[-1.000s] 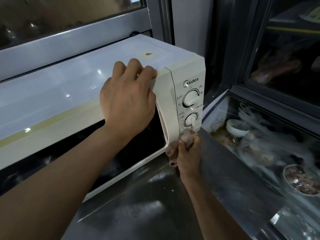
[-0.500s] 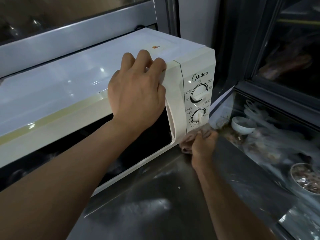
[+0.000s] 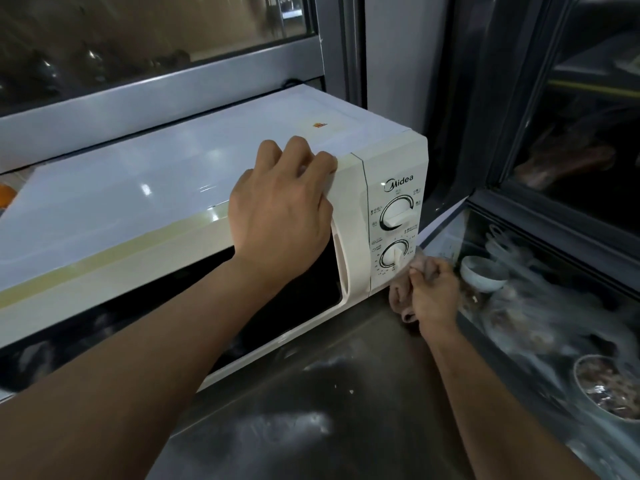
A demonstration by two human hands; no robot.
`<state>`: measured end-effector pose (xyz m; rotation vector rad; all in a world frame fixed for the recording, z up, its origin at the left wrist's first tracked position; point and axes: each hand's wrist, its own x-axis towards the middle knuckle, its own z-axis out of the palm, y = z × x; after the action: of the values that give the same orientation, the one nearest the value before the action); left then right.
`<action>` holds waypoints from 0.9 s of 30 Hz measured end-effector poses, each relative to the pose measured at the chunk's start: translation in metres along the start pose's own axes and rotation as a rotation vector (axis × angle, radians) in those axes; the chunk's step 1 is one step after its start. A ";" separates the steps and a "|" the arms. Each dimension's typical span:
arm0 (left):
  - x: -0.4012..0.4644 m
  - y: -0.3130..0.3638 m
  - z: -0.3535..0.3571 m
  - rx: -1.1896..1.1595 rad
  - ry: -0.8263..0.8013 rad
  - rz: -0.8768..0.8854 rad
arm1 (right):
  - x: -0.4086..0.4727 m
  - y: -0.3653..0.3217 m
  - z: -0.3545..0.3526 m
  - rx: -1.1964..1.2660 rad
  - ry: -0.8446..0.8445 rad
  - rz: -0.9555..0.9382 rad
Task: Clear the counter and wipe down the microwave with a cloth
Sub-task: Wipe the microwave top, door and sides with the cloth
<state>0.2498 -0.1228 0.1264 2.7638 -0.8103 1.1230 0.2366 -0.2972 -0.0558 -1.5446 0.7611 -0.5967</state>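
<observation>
We are bracing the Midea microwave (image 3: 194, 216) with our left hand (image 3: 280, 216), its fingers (image 3: 298, 150) hooking over the top front edge at about 11 o'clock from the right hand (image 3: 434, 292). The right fingers (image 3: 420, 275) are bunching the brownish cloth (image 3: 400, 296) against the oven's lower right corner, just under the lower dial (image 3: 393, 258). The control panel is rising toward 12 o'clock from the cloth, so the right hand, being nearer, likely wipes upward from the steel desk (image 3: 329, 410).
</observation>
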 end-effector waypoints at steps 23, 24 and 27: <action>0.003 0.001 -0.002 -0.041 -0.036 -0.025 | 0.018 -0.140 -0.025 0.102 -0.278 -0.498; 0.003 0.001 -0.001 -0.040 -0.035 -0.022 | 0.017 -0.133 -0.024 0.131 -0.280 -0.475; 0.002 0.001 -0.001 -0.027 -0.031 -0.022 | 0.016 -0.108 -0.022 0.176 -0.303 -0.403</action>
<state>0.2502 -0.1242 0.1288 2.7676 -0.7908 1.0604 0.2440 -0.3209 0.0532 -1.5855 0.1613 -0.6826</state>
